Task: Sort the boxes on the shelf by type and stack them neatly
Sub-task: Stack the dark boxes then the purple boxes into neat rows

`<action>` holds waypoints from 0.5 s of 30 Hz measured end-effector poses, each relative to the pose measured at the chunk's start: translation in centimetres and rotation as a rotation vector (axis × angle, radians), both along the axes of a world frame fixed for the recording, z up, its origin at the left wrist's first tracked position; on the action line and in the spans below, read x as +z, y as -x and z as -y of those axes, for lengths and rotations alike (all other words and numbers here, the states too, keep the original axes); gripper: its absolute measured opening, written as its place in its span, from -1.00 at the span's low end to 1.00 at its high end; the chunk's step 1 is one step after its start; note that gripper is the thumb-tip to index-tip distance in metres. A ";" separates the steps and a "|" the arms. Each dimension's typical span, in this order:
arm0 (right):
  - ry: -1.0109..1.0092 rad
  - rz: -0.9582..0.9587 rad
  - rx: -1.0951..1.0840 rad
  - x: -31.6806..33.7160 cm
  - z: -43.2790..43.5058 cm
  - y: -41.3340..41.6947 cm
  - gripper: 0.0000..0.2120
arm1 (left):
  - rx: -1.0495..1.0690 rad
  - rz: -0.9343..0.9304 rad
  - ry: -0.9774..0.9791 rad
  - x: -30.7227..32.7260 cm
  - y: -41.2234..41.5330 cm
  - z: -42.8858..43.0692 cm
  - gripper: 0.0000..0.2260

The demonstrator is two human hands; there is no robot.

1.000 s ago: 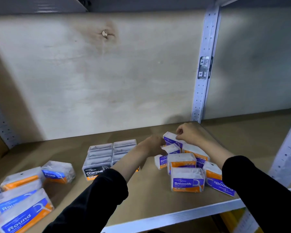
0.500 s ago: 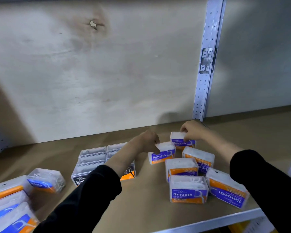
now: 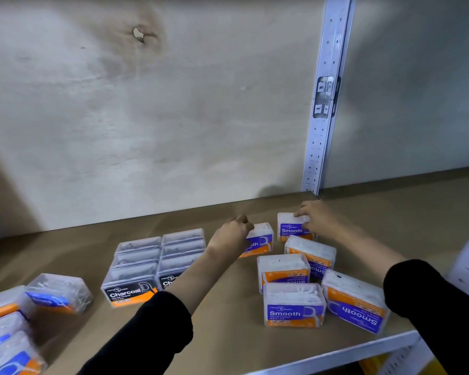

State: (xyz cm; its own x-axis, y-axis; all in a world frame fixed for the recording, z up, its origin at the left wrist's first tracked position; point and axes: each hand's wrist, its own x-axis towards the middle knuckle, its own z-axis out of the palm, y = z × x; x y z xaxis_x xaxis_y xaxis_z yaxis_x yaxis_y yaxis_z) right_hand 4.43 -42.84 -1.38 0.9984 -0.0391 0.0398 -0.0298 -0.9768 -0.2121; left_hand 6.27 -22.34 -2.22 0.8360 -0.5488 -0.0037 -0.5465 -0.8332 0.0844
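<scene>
Left hand (image 3: 234, 231) grips Smooth box (image 3: 260, 239); right hand (image 3: 316, 216) clasps rear Smooth box (image 3: 291, 228).

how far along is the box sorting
Done: Charcoal boxes sit in a tidy block. In hand: left hand and right hand each rest on a Smooth box, still loosely scattered. Left: blue boxes at the left edge lie jumbled.
</scene>
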 end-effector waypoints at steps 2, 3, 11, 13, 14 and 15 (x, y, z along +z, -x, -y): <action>-0.029 0.015 -0.008 -0.3 0.1 0.1 -0.62 | 0.007 0.018 -0.003 -0.2 0.1 0.1 -0.53; -0.040 0.014 -0.003 -0.3 0.2 0.1 -0.63 | 0.012 0.024 -0.005 -0.3 0.1 0.2 -0.52; -0.052 0.007 0.091 -0.7 0.6 0.4 -0.65 | 0.043 0.016 0.046 -0.8 -0.1 0.7 -0.54; -0.045 0.020 0.107 -0.7 0.3 0.5 -0.65 | 0.044 0.017 0.064 -1.0 -0.1 0.7 -0.55; -0.041 0.026 0.112 -0.7 0.1 0.6 -0.65 | 0.044 0.019 0.071 -1.0 -0.1 0.8 -0.55; -0.040 0.032 0.115 -0.7 0.0 0.6 -0.65 | 0.044 0.020 0.076 -1.0 -0.2 0.8 -0.55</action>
State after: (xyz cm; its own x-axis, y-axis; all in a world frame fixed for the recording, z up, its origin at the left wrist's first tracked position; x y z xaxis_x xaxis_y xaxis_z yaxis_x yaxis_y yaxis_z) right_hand 3.82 -42.89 -2.05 0.9947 0.0732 0.0719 0.0890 -0.9643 -0.2496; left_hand 6.42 -23.11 -3.24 0.8589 -0.5093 0.0537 -0.5115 -0.8481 0.1381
